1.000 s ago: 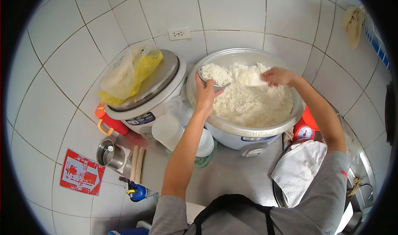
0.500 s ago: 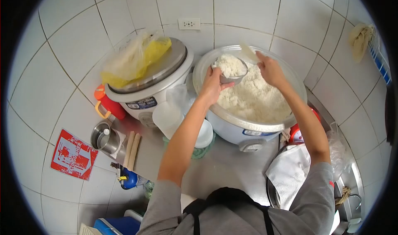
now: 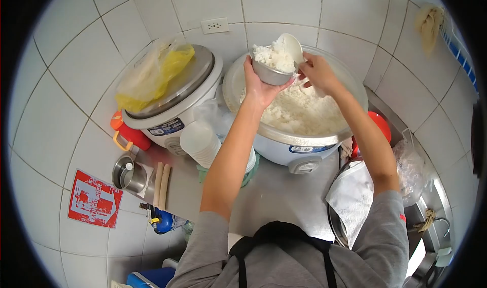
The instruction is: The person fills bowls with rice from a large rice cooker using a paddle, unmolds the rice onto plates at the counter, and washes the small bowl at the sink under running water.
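Note:
My left hand (image 3: 261, 87) is wrapped round a metal bowl (image 3: 272, 75), held tilted above the large rice cooker (image 3: 285, 134). White cooked rice (image 3: 276, 55) heaps over the bowl's rim. In my right hand (image 3: 318, 72) is a pale rice paddle (image 3: 291, 45), its blade against the right side of the heap. More loose rice (image 3: 309, 113) fills the open cooker below both hands.
A second rice cooker (image 3: 203, 92), lidded, stands at left under a yellow plastic bag (image 3: 157, 82). Stacked white tubs (image 3: 200, 142) sit in front. A red flask (image 3: 129, 130), metal pot (image 3: 130, 173) and white cloth (image 3: 351, 194) are nearby.
My left hand has raised the bowl of rice up and slightly left. The paddle has moved from the cooker's far rim to the heap in the bowl.

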Demonstrator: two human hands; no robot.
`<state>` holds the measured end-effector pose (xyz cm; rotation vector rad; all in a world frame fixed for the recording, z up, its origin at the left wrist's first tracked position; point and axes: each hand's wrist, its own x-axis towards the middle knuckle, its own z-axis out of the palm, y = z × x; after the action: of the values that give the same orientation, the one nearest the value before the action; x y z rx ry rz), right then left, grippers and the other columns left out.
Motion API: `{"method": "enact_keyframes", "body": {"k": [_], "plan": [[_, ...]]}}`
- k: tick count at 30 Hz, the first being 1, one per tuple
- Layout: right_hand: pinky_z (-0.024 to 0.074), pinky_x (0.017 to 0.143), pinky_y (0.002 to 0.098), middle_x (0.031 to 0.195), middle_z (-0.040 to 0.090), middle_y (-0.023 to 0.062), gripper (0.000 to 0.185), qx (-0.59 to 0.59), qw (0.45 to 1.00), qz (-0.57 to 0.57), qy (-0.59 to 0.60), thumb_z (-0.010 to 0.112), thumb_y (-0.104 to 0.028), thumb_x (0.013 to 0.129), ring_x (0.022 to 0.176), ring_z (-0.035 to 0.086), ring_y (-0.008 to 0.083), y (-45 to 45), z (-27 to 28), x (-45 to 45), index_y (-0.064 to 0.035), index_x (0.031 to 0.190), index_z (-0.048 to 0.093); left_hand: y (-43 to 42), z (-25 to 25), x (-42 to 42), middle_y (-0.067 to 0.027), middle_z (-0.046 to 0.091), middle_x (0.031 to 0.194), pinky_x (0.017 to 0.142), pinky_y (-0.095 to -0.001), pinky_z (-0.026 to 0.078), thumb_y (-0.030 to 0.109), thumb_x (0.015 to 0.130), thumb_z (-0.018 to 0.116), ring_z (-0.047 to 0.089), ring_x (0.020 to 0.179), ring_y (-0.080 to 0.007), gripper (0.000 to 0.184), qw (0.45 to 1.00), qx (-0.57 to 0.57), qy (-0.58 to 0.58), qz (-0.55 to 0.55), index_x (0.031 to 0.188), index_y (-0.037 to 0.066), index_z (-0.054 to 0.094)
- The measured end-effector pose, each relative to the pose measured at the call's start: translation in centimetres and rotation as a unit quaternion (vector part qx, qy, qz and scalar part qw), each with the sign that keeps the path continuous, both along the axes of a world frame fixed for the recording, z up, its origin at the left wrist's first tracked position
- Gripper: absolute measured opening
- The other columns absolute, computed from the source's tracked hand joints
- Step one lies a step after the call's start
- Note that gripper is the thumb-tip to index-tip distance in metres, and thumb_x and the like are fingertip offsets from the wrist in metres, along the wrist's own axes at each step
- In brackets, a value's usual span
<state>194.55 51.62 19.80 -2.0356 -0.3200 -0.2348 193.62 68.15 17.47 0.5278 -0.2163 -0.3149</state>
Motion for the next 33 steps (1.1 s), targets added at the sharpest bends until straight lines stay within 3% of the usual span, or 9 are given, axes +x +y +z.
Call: {"method": "enact_keyframes", "body": {"k": [2, 7, 13, 16, 19, 21, 25, 29, 33], "plan": [[0.0472, 0.057, 0.0293, 0.066, 0.055, 0.009, 0.037, -0.147, 0.976, -0.122, -0.108, 0.041, -0.018, 0.086, 0.062, 0.055, 0.0153, -2.6, 0.2, 1.0, -0.0076, 0.123, 0.042, -0.2, -0.1, 0.0, -0.0138, 0.032, 0.129, 0.087, -0.0518, 0.035, 0.049, 0.085, 0.023, 0.034, 0.114, -0.0343, 0.055, 1.0, 0.011, 0.013, 0.016, 0.123, 0.012, 0.034], [0.0438, 0.061, 0.0295, 0.077, 0.063, 0.0134, 0.03, -0.148, 0.988, 0.014, -0.054, 0.05, -0.032, 0.084, 0.061, 0.053, 0.0156, -2.0, 1.7, -4.1, -0.0143, 0.106, 0.059, 0.3, -0.6, -0.3, -0.0125, 0.036, 0.125, 0.085, -0.0528, 0.035, 0.049, 0.084, 0.023, 0.036, 0.113, -0.0328, 0.054, 0.997, 0.073, 0.015, -0.02, 0.122, 0.013, 0.037], [0.0441, 0.062, 0.028, 0.077, 0.064, 0.0111, 0.036, -0.119, 0.982, 0.142, -0.046, 0.054, -0.032, 0.082, 0.067, 0.056, 0.0156, -2.2, 0.9, -1.7, -0.0104, 0.111, 0.055, 1.0, -0.6, -0.8, -0.0119, 0.041, 0.121, 0.082, -0.0516, 0.038, 0.049, 0.083, 0.02, 0.042, 0.109, -0.0303, 0.055, 0.986, 0.159, 0.028, 0.038, 0.119, 0.012, 0.039], [0.0448, 0.067, 0.0292, 0.083, 0.063, 0.0087, 0.038, -0.186, 0.981, 0.037, 0.027, 0.052, -0.029, 0.082, 0.075, 0.057, 0.0175, -4.0, 0.7, 1.6, -0.013, 0.117, 0.051, 2.9, 0.6, -0.1, -0.0119, 0.04, 0.122, 0.081, -0.0521, 0.039, 0.048, 0.083, 0.021, 0.042, 0.109, -0.0306, 0.054, 0.985, 0.161, -0.014, 0.055, 0.12, 0.012, 0.038], [0.0427, 0.074, 0.0331, 0.09, 0.062, 0.006, 0.033, -0.515, 0.853, -0.04, -0.078, 0.049, -0.023, 0.082, 0.085, 0.058, 0.0193, -3.4, -5.7, 7.3, -0.0153, 0.114, 0.052, 3.8, -0.1, 0.2, -0.012, 0.039, 0.123, 0.082, -0.0526, 0.039, 0.049, 0.084, 0.021, 0.041, 0.11, -0.0302, 0.054, 0.987, 0.134, 0.022, 0.085, 0.121, 0.012, 0.036], [0.0345, 0.085, 0.0371, 0.09, 0.061, 0.0029, 0.02, -0.581, 0.806, -0.045, -0.102, 0.049, -0.019, 0.079, 0.086, 0.057, 0.02, -0.5, -8.1, 9.0, -0.0165, 0.095, 0.06, 3.6, -1.3, 0.4, -0.012, 0.037, 0.126, 0.086, -0.0543, 0.036, 0.05, 0.084, 0.021, 0.038, 0.114, -0.031, 0.056, 0.988, 0.12, 0.012, 0.099, 0.123, 0.012, 0.034], [0.0295, 0.082, 0.0353, 0.08, 0.061, 0.0023, 0.018, -0.585, 0.773, 0.095, -0.226, 0.049, -0.018, 0.078, 0.076, 0.055, 0.0194, 2.7, -11.0, 11.1, -0.0173, 0.09, 0.062, 3.4, -2.0, 0.3, -0.0113, 0.036, 0.127, 0.089, -0.0549, 0.033, 0.05, 0.085, 0.021, 0.036, 0.115, -0.0299, 0.056, 0.989, 0.104, -0.011, 0.108, 0.124, 0.013, 0.034], [0.026, 0.076, 0.0316, 0.071, 0.061, 0.0054, 0.023, -0.454, 0.85, 0.206, -0.167, 0.054, -0.017, 0.078, 0.07, 0.052, 0.017, 0.8, -10.0, 9.0, -0.0204, 0.1, 0.062, 3.7, -2.0, 0.1, -0.0101, 0.036, 0.126, 0.088, -0.0543, 0.034, 0.051, 0.084, 0.022, 0.037, 0.115, -0.0293, 0.056, 0.987, 0.082, -0.012, 0.139, 0.124, 0.014, 0.034], [0.0242, 0.08, 0.0349, 0.07, 0.06, 0.0046, 0.023, -0.442, 0.852, 0.266, -0.093, 0.057, -0.022, 0.079, 0.071, 0.052, 0.0177, -0.7, -8.8, 5.6, -0.0179, 0.101, 0.062, 3.8, -2.0, 0.6, -0.0095, 0.037, 0.126, 0.085, -0.0546, 0.036, 0.054, 0.083, 0.022, 0.037, 0.115, -0.029, 0.058, 0.986, 0.072, -0.009, 0.149, 0.124, 0.015, 0.033]]}}
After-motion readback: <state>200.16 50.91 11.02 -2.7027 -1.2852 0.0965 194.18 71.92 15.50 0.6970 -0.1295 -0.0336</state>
